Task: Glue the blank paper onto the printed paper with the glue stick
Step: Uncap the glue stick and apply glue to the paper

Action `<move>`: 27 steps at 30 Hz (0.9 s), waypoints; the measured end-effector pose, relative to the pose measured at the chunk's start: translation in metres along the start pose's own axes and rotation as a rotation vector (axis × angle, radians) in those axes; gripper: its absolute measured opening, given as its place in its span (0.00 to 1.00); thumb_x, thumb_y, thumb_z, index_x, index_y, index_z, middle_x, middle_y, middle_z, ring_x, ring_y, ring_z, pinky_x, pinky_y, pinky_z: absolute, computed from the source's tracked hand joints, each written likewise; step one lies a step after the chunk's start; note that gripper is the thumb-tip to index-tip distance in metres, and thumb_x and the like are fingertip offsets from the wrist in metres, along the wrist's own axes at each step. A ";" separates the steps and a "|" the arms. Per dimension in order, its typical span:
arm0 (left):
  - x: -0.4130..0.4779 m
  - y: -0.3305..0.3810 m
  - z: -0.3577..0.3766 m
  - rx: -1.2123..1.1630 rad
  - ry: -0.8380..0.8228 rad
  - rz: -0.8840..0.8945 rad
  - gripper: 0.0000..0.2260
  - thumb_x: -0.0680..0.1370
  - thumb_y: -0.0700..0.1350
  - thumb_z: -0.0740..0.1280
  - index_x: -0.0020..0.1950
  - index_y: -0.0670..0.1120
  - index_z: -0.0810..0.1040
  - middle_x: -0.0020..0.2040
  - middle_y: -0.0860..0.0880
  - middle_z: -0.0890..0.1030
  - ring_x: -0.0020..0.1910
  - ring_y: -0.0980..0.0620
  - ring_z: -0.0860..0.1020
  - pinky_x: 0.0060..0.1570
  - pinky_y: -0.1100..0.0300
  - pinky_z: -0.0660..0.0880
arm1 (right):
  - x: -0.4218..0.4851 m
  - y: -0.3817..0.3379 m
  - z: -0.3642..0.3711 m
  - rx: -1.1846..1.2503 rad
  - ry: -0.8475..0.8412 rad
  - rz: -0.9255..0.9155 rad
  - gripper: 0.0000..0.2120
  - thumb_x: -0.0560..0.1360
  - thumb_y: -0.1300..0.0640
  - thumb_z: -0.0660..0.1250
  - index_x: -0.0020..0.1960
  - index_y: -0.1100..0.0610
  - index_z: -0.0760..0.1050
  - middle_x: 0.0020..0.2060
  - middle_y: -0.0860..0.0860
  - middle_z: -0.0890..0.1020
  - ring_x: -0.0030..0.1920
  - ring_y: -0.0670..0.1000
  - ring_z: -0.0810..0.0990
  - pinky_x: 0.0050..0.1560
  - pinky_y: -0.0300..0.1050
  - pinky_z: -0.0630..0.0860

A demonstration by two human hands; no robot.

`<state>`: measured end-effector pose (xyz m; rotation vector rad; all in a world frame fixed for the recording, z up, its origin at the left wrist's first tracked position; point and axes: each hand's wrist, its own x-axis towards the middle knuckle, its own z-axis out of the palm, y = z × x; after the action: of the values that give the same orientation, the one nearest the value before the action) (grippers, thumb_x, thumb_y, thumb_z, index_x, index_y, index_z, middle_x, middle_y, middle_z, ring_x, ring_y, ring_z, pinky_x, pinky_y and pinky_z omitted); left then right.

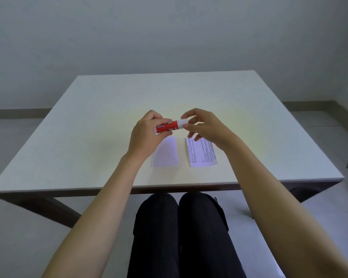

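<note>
Holding the glue stick (169, 126) level above the table (88, 121), the left hand (147, 135) has thumb and fingers wrapped round the red body; the right hand (201, 125) has its thumb and first fingertips pinched on the white cap (182, 123) at the stick's right end, the other fingers loose and spread below it. The cap appears to sit on the stick, though the seam is too small to read; I judge the step in hand to be uncapping, the first of the task, with no glue yet laid.

Taking the glue stick as the landmark: the blank paper (166, 153) lies flat on the table just below and nearer the person, partly hidden by the left hand; the printed paper (202, 152) lies below and to the right of the stick, its far corner under the right fingers; the two sheets lie beside each other, apart, with a strip of bare table between.

The next move likely calls for a straight pull or slight twist on the cap while the left hand keeps the body firm; then the cap must be set down clear of both sheets, and the base turned to raise the glue before it meets paper.
</note>
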<state>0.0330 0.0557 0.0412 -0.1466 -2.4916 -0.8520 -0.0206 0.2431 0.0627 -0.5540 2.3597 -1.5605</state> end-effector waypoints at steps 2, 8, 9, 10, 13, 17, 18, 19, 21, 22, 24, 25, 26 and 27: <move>0.001 -0.001 0.000 -0.007 0.005 -0.010 0.14 0.69 0.43 0.75 0.54 0.47 0.83 0.44 0.54 0.73 0.42 0.52 0.74 0.39 0.65 0.68 | 0.000 -0.002 0.001 -0.016 -0.014 0.056 0.15 0.75 0.46 0.67 0.55 0.56 0.76 0.36 0.51 0.82 0.30 0.49 0.81 0.29 0.39 0.76; 0.001 -0.001 0.004 -0.008 -0.011 0.004 0.14 0.69 0.43 0.75 0.54 0.46 0.83 0.44 0.54 0.73 0.42 0.50 0.76 0.40 0.59 0.72 | 0.005 0.002 0.002 -0.008 0.011 0.018 0.05 0.76 0.57 0.67 0.48 0.59 0.76 0.35 0.54 0.81 0.29 0.49 0.80 0.32 0.41 0.77; 0.001 -0.002 0.004 -0.006 -0.010 -0.005 0.14 0.69 0.43 0.75 0.54 0.47 0.83 0.44 0.54 0.73 0.43 0.50 0.76 0.40 0.60 0.72 | 0.005 0.002 0.000 -0.010 -0.018 0.000 0.06 0.76 0.58 0.68 0.52 0.58 0.76 0.40 0.54 0.81 0.32 0.49 0.81 0.34 0.41 0.78; 0.001 -0.003 0.005 -0.006 -0.010 -0.012 0.15 0.69 0.43 0.75 0.55 0.47 0.83 0.44 0.54 0.73 0.43 0.50 0.75 0.40 0.61 0.71 | 0.005 0.002 -0.001 -0.017 -0.036 -0.002 0.09 0.75 0.57 0.69 0.55 0.56 0.75 0.43 0.54 0.81 0.34 0.50 0.81 0.34 0.40 0.78; 0.002 -0.003 0.007 -0.017 -0.013 -0.019 0.15 0.69 0.43 0.75 0.55 0.47 0.83 0.44 0.54 0.73 0.43 0.51 0.75 0.40 0.63 0.70 | 0.006 0.000 0.002 -0.034 0.000 0.103 0.18 0.74 0.44 0.67 0.54 0.56 0.76 0.37 0.53 0.83 0.28 0.49 0.81 0.28 0.39 0.75; 0.004 -0.003 0.008 -0.019 -0.047 -0.020 0.15 0.69 0.44 0.75 0.55 0.47 0.83 0.44 0.54 0.74 0.43 0.50 0.76 0.42 0.58 0.74 | 0.009 0.002 0.004 -0.039 0.029 0.077 0.11 0.77 0.53 0.65 0.44 0.61 0.78 0.28 0.52 0.80 0.24 0.48 0.78 0.31 0.42 0.76; 0.005 -0.005 0.008 -0.023 -0.054 -0.035 0.14 0.69 0.44 0.75 0.55 0.47 0.83 0.44 0.54 0.75 0.43 0.50 0.76 0.42 0.57 0.74 | 0.009 0.002 0.004 -0.027 0.021 0.037 0.05 0.76 0.57 0.66 0.46 0.60 0.77 0.30 0.52 0.81 0.27 0.49 0.79 0.34 0.43 0.78; 0.005 -0.007 0.008 -0.027 -0.059 -0.055 0.14 0.69 0.44 0.75 0.54 0.48 0.83 0.44 0.53 0.75 0.43 0.50 0.76 0.42 0.58 0.74 | 0.009 0.002 0.002 -0.011 0.023 0.005 0.03 0.75 0.60 0.67 0.49 0.59 0.77 0.33 0.52 0.81 0.30 0.50 0.80 0.37 0.44 0.78; 0.005 -0.013 0.006 -0.032 -0.059 -0.110 0.13 0.70 0.45 0.74 0.54 0.48 0.83 0.43 0.52 0.76 0.42 0.50 0.76 0.42 0.57 0.73 | 0.010 0.004 -0.002 0.016 0.107 -0.018 0.06 0.74 0.63 0.67 0.51 0.59 0.77 0.35 0.50 0.79 0.32 0.50 0.80 0.39 0.44 0.78; 0.005 -0.016 0.005 -0.034 -0.046 -0.143 0.12 0.70 0.46 0.74 0.53 0.48 0.83 0.43 0.51 0.77 0.41 0.49 0.77 0.42 0.57 0.72 | 0.012 0.006 -0.005 0.003 0.189 -0.016 0.06 0.74 0.62 0.67 0.51 0.58 0.77 0.35 0.49 0.79 0.31 0.50 0.80 0.38 0.44 0.78; 0.003 -0.022 0.003 -0.067 -0.003 -0.228 0.09 0.72 0.46 0.72 0.51 0.48 0.83 0.41 0.49 0.79 0.39 0.48 0.78 0.42 0.58 0.72 | 0.017 0.015 -0.013 -0.122 0.359 -0.010 0.06 0.73 0.59 0.67 0.50 0.57 0.79 0.33 0.49 0.79 0.30 0.51 0.78 0.36 0.41 0.75; 0.001 -0.024 0.001 -0.109 0.017 -0.283 0.09 0.72 0.46 0.72 0.51 0.47 0.83 0.40 0.48 0.81 0.39 0.48 0.79 0.42 0.61 0.72 | 0.020 0.021 -0.017 -0.215 0.419 0.005 0.07 0.73 0.58 0.66 0.49 0.57 0.79 0.33 0.50 0.79 0.31 0.53 0.78 0.36 0.40 0.73; 0.000 -0.026 0.001 -0.159 0.032 -0.338 0.08 0.73 0.46 0.71 0.50 0.47 0.83 0.39 0.49 0.82 0.38 0.49 0.80 0.41 0.67 0.71 | 0.022 0.029 -0.023 -0.302 0.460 0.042 0.08 0.73 0.57 0.65 0.50 0.57 0.79 0.35 0.52 0.81 0.34 0.54 0.78 0.38 0.41 0.72; -0.001 -0.027 0.000 -0.207 0.041 -0.387 0.07 0.73 0.46 0.70 0.49 0.46 0.82 0.37 0.49 0.82 0.37 0.50 0.80 0.39 0.71 0.70 | 0.024 0.037 -0.028 -0.368 0.487 0.095 0.09 0.73 0.57 0.65 0.51 0.57 0.79 0.39 0.54 0.82 0.39 0.56 0.78 0.40 0.42 0.72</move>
<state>0.0272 0.0343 0.0256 0.2905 -2.4246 -1.2551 -0.0598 0.2679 0.0393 -0.1266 3.0178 -1.3392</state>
